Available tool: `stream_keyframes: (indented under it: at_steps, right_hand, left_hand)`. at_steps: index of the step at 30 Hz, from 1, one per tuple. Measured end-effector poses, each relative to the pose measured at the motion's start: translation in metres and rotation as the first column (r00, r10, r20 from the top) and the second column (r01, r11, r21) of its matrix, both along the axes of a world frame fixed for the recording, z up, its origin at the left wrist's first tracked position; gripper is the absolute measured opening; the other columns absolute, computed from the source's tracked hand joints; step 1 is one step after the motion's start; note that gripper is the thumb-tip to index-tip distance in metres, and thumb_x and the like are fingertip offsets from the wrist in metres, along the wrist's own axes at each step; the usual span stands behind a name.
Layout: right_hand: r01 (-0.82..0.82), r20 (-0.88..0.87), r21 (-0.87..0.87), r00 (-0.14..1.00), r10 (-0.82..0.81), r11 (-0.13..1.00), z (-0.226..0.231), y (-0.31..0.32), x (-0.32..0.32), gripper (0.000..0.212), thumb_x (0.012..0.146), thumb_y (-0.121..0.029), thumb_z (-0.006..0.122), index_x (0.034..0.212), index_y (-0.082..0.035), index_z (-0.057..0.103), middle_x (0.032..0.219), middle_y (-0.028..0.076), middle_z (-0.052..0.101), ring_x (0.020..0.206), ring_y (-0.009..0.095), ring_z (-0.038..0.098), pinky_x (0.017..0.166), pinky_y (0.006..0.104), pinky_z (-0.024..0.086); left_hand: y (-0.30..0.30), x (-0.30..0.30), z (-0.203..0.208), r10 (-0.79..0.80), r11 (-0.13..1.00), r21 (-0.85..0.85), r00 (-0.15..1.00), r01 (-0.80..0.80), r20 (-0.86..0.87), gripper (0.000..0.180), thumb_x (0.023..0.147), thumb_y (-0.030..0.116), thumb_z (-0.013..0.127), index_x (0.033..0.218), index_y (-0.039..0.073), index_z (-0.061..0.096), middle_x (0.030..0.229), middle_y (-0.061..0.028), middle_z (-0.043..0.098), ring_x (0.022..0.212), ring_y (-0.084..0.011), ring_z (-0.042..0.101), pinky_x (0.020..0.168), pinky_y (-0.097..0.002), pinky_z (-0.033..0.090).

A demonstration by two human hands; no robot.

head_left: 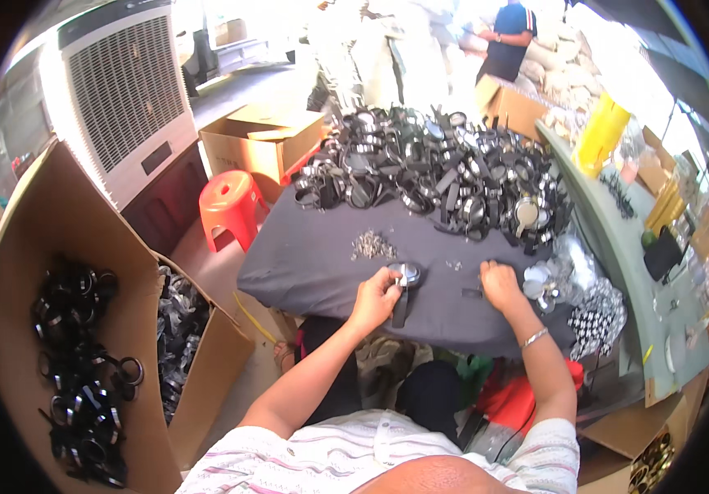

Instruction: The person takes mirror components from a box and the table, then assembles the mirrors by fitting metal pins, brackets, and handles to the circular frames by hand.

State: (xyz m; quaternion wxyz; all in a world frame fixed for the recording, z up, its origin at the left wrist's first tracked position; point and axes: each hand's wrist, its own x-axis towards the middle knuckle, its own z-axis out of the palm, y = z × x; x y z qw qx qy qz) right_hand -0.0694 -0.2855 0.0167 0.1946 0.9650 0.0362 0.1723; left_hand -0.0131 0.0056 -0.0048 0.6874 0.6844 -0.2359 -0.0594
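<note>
i see the left hand (375, 300) closed around a wristwatch with a round silver case and black strap (405, 284); its fingers grip the case from the left side, and the strap hangs down toward me over the dark grey cloth-covered table (305, 263). the watch sits near the front middle of the table, just to the right of the left hand.

the right hand (500, 284) rests knuckles-up on the table, well apart from the watch. its fingers are curled down onto the cloth; i cannot tell whether they pinch anything. a short black strap piece (472, 293) lies just beside this hand on its left.

behind the watch lies a small heap of tiny silver metal parts (371, 244). further back, a large pile of black-strapped watches (437, 173) covers the far part of the table. a cluster of loose round silver cases (540, 284) lies just right of the right hand.

to my left, an open cardboard box (66, 247) holds more black watches. an orange plastic stool (231, 206) stands beside the table. a person in a dark blue shirt (507, 37) stands far behind.
</note>
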Motion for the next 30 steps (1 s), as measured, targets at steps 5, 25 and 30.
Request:
stream_keyframes:
  at_steps: [5, 25, 30]
  right_hand:
    - [0.01, 0.042, 0.153, 0.999, -0.016, 0.988, 0.01, 0.009, -0.001, 0.01, 0.072, -0.007, 0.06, 0.076, -0.004, 0.052, 0.074, 0.015, 0.059, 0.066, 0.031, 0.062, 0.06, 0.0396, 0.051]
    - [-0.166, 0.137, 0.961, 0.981, 0.14, 0.22, 0.003, 0.082, 0.025, 0.01, 0.076, 0.004, 0.053, 0.072, -0.004, 0.056, 0.061, 0.005, 0.057, 0.048, 0.013, 0.054, 0.044, 0.026, 0.045]
    - [-0.259, 0.127, 0.567, 0.965, 0.228, 0.782, 0.008, 0.128, -0.003, 0.006, 0.072, -0.005, 0.059, 0.07, -0.005, 0.053, 0.067, 0.016, 0.052, 0.06, 0.036, 0.055, 0.055, 0.0443, 0.046]
  left_hand:
    - [0.004, -0.005, 0.005, 0.001, 1.0, -0.016, 0.999, -0.002, -0.047, 0.013, 0.084, 0.002, 0.054, 0.097, 0.002, 0.054, 0.064, 0.0001, 0.055, 0.046, -0.005, 0.045, 0.041, -0.0237, 0.038]
    - [0.002, -0.003, 0.006, 0.006, 1.0, -0.021, 1.0, -0.006, -0.024, 0.014, 0.084, 0.001, 0.052, 0.097, 0.002, 0.054, 0.064, 0.0, 0.056, 0.049, -0.0044, 0.047, 0.043, -0.0234, 0.04]
    - [0.005, -0.007, 0.003, -0.006, 0.999, -0.049, 0.999, 0.004, -0.044, 0.015, 0.084, 0.001, 0.051, 0.098, 0.002, 0.055, 0.075, -0.0018, 0.065, 0.051, -0.0038, 0.048, 0.043, -0.0231, 0.041]
